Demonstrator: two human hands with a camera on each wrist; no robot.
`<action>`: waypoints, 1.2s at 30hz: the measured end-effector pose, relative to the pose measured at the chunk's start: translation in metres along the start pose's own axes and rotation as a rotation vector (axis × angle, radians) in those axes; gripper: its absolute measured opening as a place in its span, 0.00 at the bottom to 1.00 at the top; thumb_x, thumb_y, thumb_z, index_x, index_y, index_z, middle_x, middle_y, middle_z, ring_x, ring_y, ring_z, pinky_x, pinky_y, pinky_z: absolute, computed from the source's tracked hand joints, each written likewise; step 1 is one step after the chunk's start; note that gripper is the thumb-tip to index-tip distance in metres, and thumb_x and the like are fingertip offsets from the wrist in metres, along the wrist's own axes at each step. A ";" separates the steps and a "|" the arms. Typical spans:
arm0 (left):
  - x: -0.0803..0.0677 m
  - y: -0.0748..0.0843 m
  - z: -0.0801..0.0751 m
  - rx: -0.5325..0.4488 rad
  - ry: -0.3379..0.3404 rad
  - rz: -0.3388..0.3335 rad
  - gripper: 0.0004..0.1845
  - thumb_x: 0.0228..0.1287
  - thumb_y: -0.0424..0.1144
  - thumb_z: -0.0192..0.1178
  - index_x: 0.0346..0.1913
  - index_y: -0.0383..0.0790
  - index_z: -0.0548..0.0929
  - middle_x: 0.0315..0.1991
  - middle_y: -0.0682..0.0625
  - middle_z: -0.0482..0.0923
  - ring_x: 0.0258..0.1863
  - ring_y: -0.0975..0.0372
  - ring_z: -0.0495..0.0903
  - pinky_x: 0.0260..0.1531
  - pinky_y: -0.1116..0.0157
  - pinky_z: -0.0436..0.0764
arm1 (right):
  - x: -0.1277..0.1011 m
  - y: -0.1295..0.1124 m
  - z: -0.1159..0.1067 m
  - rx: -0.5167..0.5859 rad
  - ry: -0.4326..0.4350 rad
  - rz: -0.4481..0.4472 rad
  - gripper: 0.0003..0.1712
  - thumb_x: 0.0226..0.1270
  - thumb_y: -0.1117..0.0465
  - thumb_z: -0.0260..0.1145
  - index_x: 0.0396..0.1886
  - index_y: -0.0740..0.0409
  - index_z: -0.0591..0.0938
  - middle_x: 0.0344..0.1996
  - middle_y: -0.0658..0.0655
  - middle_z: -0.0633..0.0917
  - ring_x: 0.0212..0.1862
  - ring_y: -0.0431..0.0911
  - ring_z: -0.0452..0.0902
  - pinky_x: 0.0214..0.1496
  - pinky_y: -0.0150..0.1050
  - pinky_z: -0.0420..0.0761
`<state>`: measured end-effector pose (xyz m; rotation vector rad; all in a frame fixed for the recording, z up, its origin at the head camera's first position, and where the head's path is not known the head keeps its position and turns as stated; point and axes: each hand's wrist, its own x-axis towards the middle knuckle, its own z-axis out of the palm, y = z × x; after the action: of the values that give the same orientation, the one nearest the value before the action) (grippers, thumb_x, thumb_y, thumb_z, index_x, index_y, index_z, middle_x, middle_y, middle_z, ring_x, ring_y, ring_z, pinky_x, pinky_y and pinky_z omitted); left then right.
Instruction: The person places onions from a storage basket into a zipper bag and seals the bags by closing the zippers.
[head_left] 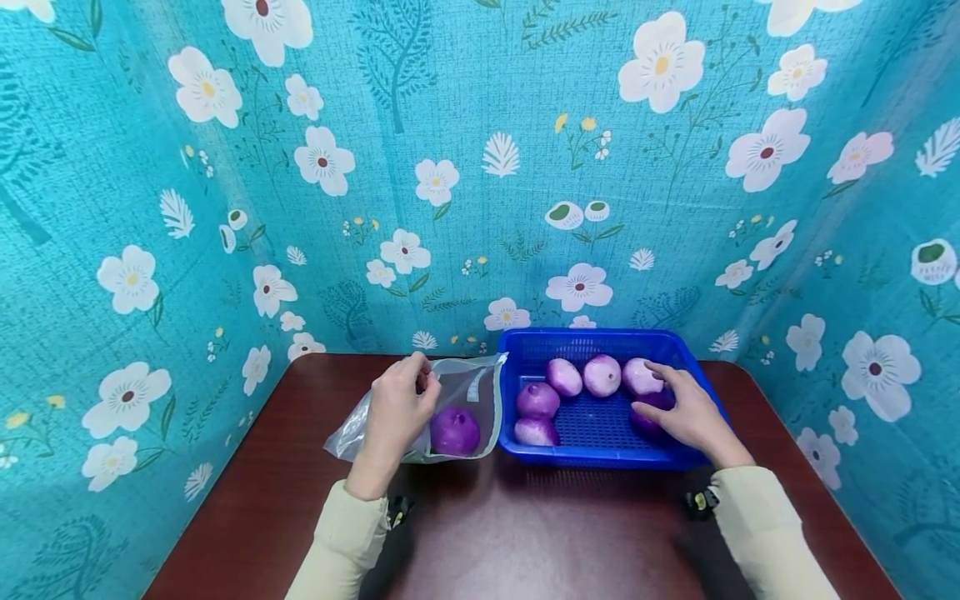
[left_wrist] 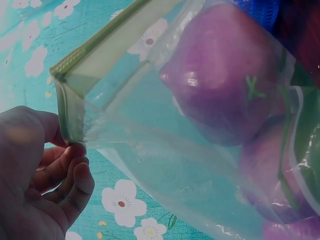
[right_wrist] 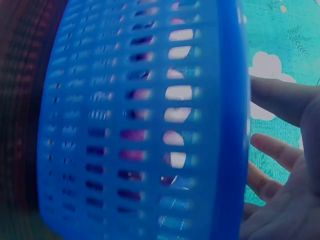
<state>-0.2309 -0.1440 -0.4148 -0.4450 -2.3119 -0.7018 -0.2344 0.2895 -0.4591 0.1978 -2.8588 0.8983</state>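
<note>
Head view: left hand (head_left: 396,404) is pinching the rim of the clear bag (head_left: 459,387), presumably propping its mouth apart beside the basket (head_left: 600,454); right hand (head_left: 697,417) is hovering, fingers parted and empty, around an onion (head_left: 647,422) at basket right. Bagged onions (left_wrist: 220,75) are lying left.

The basket (head_left: 585,453) sits by the far edge of the table (head_left: 540,533), near the right corner. Just left is the bag (head_left: 345,437), with onions (head_left: 456,432) inside. In the basket, other onions (head_left: 537,400) sit near its left, far and right edges.
</note>
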 end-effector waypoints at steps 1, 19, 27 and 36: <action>0.000 0.000 0.000 0.000 -0.002 0.000 0.08 0.63 0.31 0.66 0.32 0.41 0.77 0.22 0.52 0.74 0.23 0.63 0.70 0.24 0.67 0.75 | -0.001 0.003 -0.001 -0.005 -0.004 0.001 0.48 0.65 0.47 0.74 0.78 0.63 0.65 0.67 0.76 0.72 0.68 0.72 0.67 0.65 0.73 0.69; 0.001 0.001 -0.001 -0.005 -0.012 0.000 0.08 0.63 0.32 0.67 0.32 0.41 0.77 0.22 0.52 0.74 0.23 0.63 0.70 0.24 0.67 0.75 | -0.002 0.028 0.018 -0.067 -0.029 0.011 0.44 0.63 0.53 0.76 0.72 0.70 0.70 0.63 0.80 0.72 0.64 0.74 0.69 0.64 0.73 0.69; 0.000 0.001 -0.001 -0.006 -0.021 -0.015 0.07 0.63 0.32 0.68 0.33 0.41 0.78 0.22 0.49 0.76 0.23 0.62 0.72 0.25 0.66 0.77 | -0.002 0.028 0.021 -0.122 -0.093 0.024 0.42 0.60 0.54 0.78 0.70 0.68 0.74 0.58 0.79 0.76 0.59 0.73 0.74 0.59 0.71 0.74; 0.000 0.001 0.000 -0.008 -0.016 -0.003 0.07 0.63 0.31 0.67 0.32 0.41 0.78 0.22 0.49 0.76 0.23 0.63 0.71 0.24 0.67 0.77 | 0.000 0.027 0.022 -0.130 -0.139 0.022 0.34 0.53 0.56 0.82 0.58 0.64 0.82 0.55 0.75 0.79 0.57 0.69 0.75 0.58 0.68 0.75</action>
<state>-0.2306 -0.1428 -0.4141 -0.4526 -2.3256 -0.7116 -0.2412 0.2987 -0.4917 0.2238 -3.0404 0.7260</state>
